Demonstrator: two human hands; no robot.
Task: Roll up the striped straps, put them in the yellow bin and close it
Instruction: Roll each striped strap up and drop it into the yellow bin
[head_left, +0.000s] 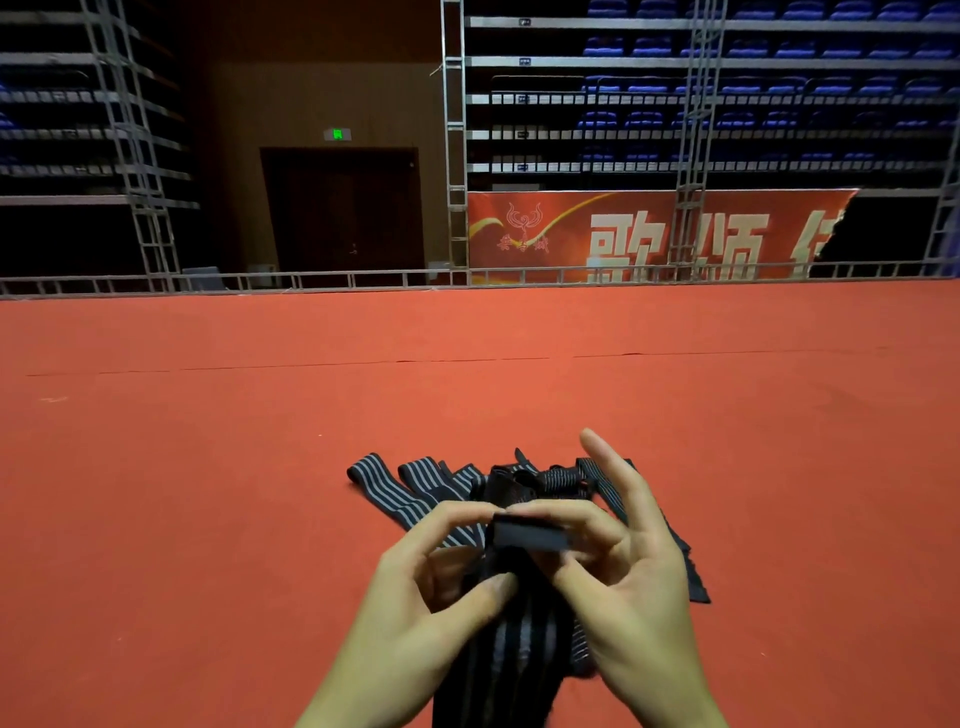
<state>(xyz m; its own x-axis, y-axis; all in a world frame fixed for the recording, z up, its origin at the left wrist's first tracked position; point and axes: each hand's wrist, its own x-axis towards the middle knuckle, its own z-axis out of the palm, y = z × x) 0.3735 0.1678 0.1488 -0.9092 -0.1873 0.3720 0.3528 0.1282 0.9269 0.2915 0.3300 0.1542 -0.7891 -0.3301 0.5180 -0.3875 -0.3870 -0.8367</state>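
A black strap with grey stripes (511, 639) hangs down between my hands toward the bottom edge. Its black end (530, 535) is folded over at the top. My left hand (415, 587) pinches that end from the left with thumb and forefinger. My right hand (628, 561) pinches it from the right, its other fingers raised and spread. Behind my hands a heap of several more striped straps (431, 480) lies on the red carpet (208, 467). The yellow bin is not in view.
The red carpet stretches far ahead to a low metal truss rail (363, 280). Beyond it stand scaffold towers (456, 140), a red banner (649, 239), dark doors (343, 213) and rows of blue seats (753, 88).
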